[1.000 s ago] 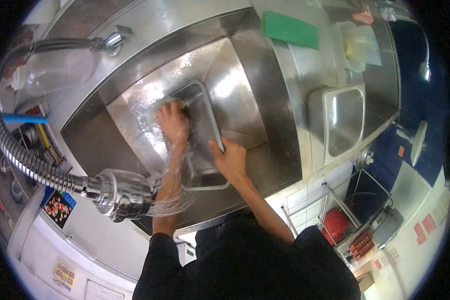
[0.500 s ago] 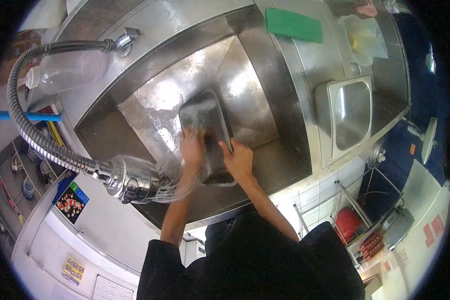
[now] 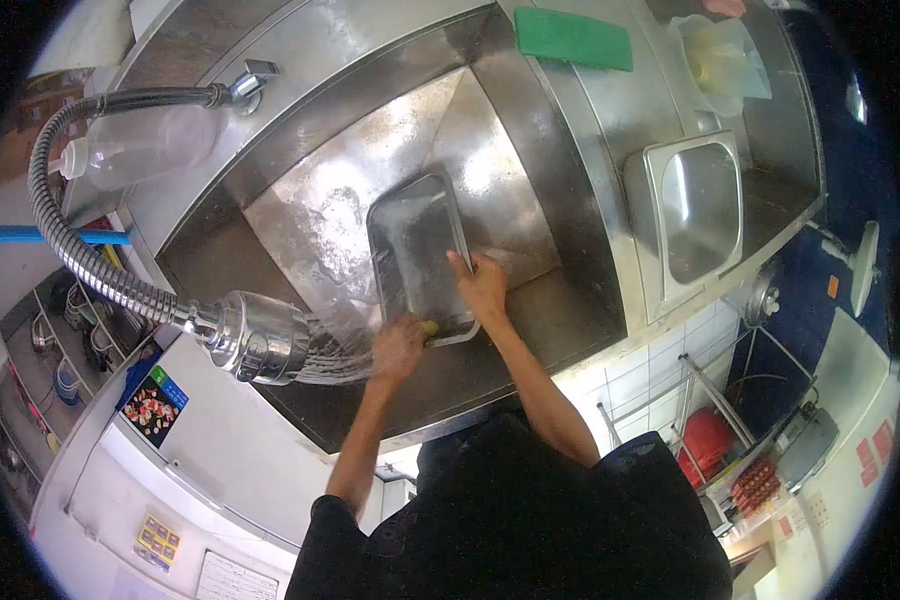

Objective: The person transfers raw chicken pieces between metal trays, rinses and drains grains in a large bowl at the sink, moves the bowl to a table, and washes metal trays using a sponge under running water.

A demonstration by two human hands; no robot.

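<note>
A rectangular steel pan (image 3: 410,235) sits tilted in the sink (image 3: 300,190), its wet inside facing me. My right hand (image 3: 483,287) grips its right rim, thumb over the edge. At the pan's near left corner, my left hand (image 3: 398,346), slightly blurred, is closed around a small yellow-green sponge (image 3: 429,328), which is only partly visible. Water sprays from the chrome spray head (image 3: 260,338) to the left, falling towards my left hand and the pan's near side.
A flexible metal hose (image 3: 58,225) arches at the left, near a clear plastic bottle (image 3: 150,145). On the right counter are a green cloth or pad (image 3: 574,40), a translucent jug (image 3: 715,65) and another steel pan (image 3: 700,215). The sink's raised front edge lies before me.
My left hand has moved from the pan's middle down to its near left corner, bringing the sponge into sight. My right hand keeps its hold on the rim. Water still runs.
</note>
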